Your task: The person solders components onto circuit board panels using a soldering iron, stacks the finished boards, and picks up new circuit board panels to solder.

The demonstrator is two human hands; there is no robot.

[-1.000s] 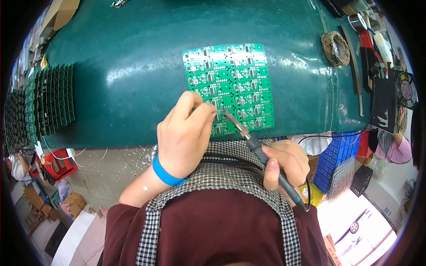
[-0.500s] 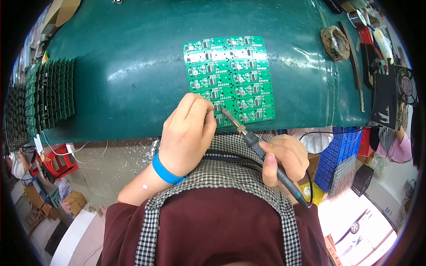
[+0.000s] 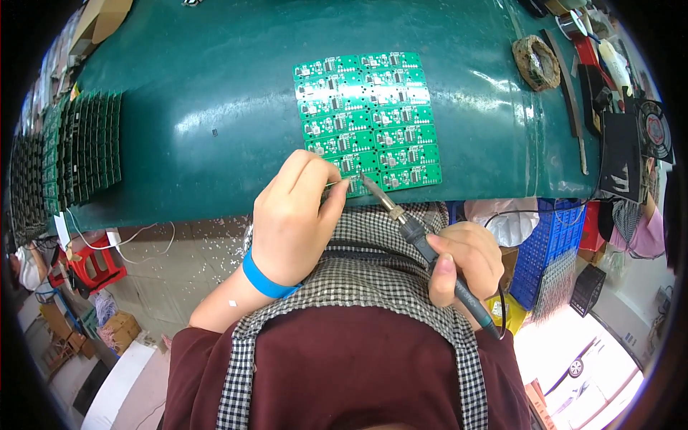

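Note:
A panel of joined green circuit boards [image 3: 405, 136] lies flat at the table's near edge. In my right hand [image 3: 469, 264] is a soldering iron [image 3: 416, 233], gripped like a pen by its dark handle. Its tip touches or hovers just over the panel's nearest rows; I cannot tell which. My left hand [image 3: 290, 215], a blue band on its wrist, is closed in a pinch at the panel's near left corner. Between its fingertips shows a thin wire [image 3: 331, 184], apparently solder wire, close to the iron's tip. The fingers cover part of that corner.
Upright rows of similar board panels [image 3: 86, 150] stand at the table's left end. A tiny dark part [image 3: 214, 132] lies left of the panel. On the right are a brown ring-shaped holder [image 3: 536, 63], a wire spool [image 3: 571, 25] and a small fan [image 3: 653, 129]. A blue crate [image 3: 548, 247] stands below.
The whole view has shifted slightly. Relative to the panel, the iron's tip and my left hand sit a little nearer the front edge. Both grips are the same.

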